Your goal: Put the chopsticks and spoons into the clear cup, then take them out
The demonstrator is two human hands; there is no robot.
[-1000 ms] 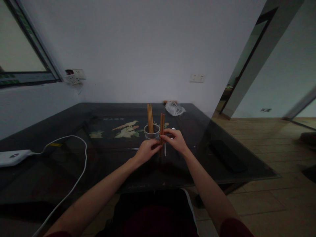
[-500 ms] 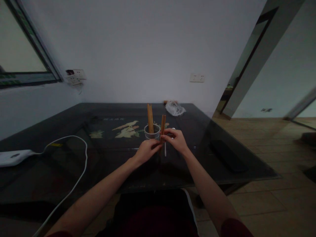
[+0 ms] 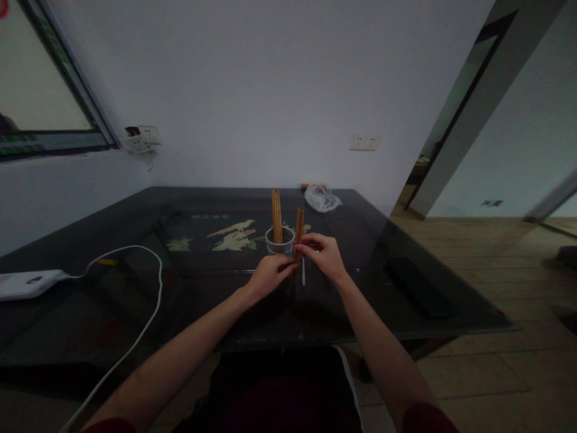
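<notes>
Both hands pinch a short upright bunch of wooden chopsticks (image 3: 300, 225) over the dark table. My left hand (image 3: 270, 273) grips the lower end, its fingers closed round it. Higher up, my right hand (image 3: 325, 255) holds the same bunch between thumb and fingers. Just behind and to the left stands a round metal container (image 3: 280, 247), with several longer chopsticks (image 3: 276, 213) leaning upright in it. A thin white-handled utensil (image 3: 303, 273) shows below my right hand; its upper part is hidden by the hand.
On the dark glossy table (image 3: 216, 325), a crumpled clear plastic bag (image 3: 322, 198) lies near the wall. A black oblong case (image 3: 419, 288) rests at the right. A white power strip (image 3: 29, 284) with its cable (image 3: 157, 294) occupies the left side.
The view has shifted slightly. Both hands still hold the chopsticks close to the container, and the right fingers have moved a little along the bunch.
</notes>
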